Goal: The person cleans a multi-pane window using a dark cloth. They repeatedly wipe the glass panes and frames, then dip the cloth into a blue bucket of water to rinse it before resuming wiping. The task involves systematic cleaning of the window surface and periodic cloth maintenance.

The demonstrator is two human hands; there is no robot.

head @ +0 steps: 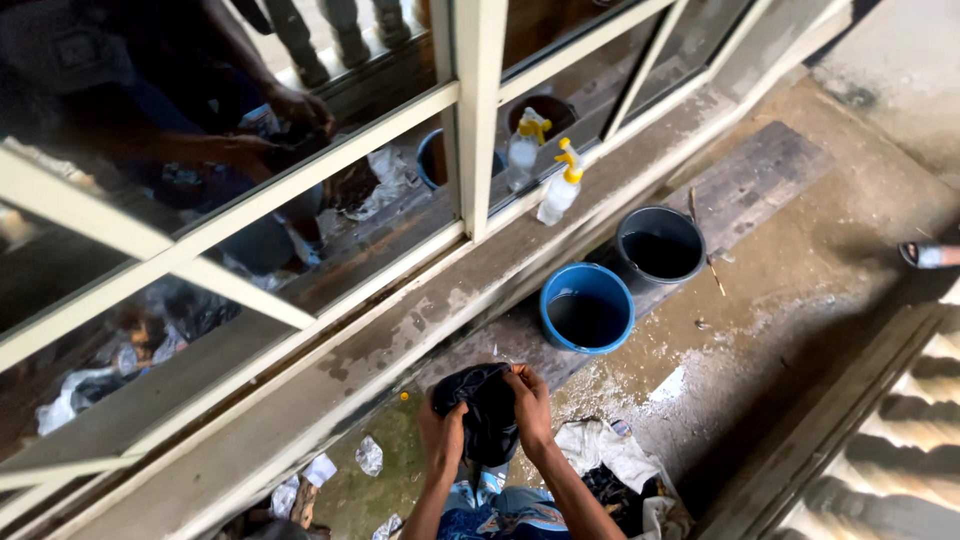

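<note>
Both hands grip a dark, wet-looking cloth [485, 405] bunched between them, low in the view. My left hand [441, 437] clasps its left side and my right hand [530, 405] holds its upper right edge. The cloth hangs just below a blue bucket [587, 308] with dark water in it. A grey bucket [659, 246] stands beside it to the right. A spray bottle [559, 187] with a yellow trigger rests on the window sill above the buckets.
A cream-framed glass window [470, 120] fills the upper left and mirrors the hands, bottle and bucket. Its sill [400, 345] is stained and peeling. Crumpled rags [610, 460] and scraps of paper [369, 455] lie on the dirty concrete floor. A balustrade [900, 460] runs at right.
</note>
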